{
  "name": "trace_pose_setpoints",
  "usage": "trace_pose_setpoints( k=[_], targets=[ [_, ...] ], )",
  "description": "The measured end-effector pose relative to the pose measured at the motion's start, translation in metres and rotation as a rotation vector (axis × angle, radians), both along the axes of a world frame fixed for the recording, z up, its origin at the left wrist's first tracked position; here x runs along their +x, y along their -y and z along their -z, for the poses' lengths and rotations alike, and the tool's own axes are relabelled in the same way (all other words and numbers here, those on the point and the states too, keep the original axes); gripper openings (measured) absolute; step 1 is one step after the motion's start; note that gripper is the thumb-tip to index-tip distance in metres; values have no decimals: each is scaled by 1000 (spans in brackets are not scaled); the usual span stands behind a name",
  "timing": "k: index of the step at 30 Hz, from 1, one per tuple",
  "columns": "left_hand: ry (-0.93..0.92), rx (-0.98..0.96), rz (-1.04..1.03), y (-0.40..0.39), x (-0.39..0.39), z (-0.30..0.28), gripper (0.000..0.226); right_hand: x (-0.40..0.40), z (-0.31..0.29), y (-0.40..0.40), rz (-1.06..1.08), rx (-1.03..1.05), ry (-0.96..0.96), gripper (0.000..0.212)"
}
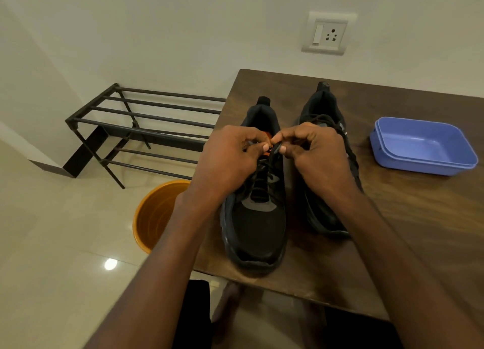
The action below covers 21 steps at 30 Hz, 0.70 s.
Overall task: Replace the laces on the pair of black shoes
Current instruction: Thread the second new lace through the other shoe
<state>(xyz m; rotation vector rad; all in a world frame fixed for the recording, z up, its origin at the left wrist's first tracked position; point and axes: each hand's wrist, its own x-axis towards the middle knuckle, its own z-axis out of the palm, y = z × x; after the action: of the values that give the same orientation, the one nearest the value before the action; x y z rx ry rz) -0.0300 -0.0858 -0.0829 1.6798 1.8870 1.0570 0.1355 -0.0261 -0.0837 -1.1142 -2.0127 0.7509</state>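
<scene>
Both my hands are up at the top of the left shoe (255, 217), which sits toe toward me near the front edge of the brown table (392, 231). My left hand (230, 157) has its thumb and fingers pinched on the black lace (264, 165) just above the top eyelets, and my right hand (314, 152) pinches another part of the same lace right beside it — the fingertips of the two hands nearly meet over the shoe's tongue, where a bit of orange shows between them. Below my fingers the lace runs crossed down the front of the shoe toward the grey patch above the toe. The right shoe (327, 165) stands just beside the first, a little farther back, partly hidden behind my right wrist; a black lace lies looped at its opening. To the right on the table, well apart from the shoes, is a blue plastic tub (424, 162). On the floor to the left stands an orange bucket (154, 217) close against the table's edge, and beyond it a black metal rack (146, 118) against the wall.
</scene>
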Motion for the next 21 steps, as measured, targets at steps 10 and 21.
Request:
trace_pose_setpoints(
  k=[10,21],
  targets=[
    [-16,32,-181,2,8,-2,14,-8,-1,4,2,-22,-86,27],
    [200,34,-99,-1,15,6,14,-19,2,16,257,-350,-293,21]
  ],
)
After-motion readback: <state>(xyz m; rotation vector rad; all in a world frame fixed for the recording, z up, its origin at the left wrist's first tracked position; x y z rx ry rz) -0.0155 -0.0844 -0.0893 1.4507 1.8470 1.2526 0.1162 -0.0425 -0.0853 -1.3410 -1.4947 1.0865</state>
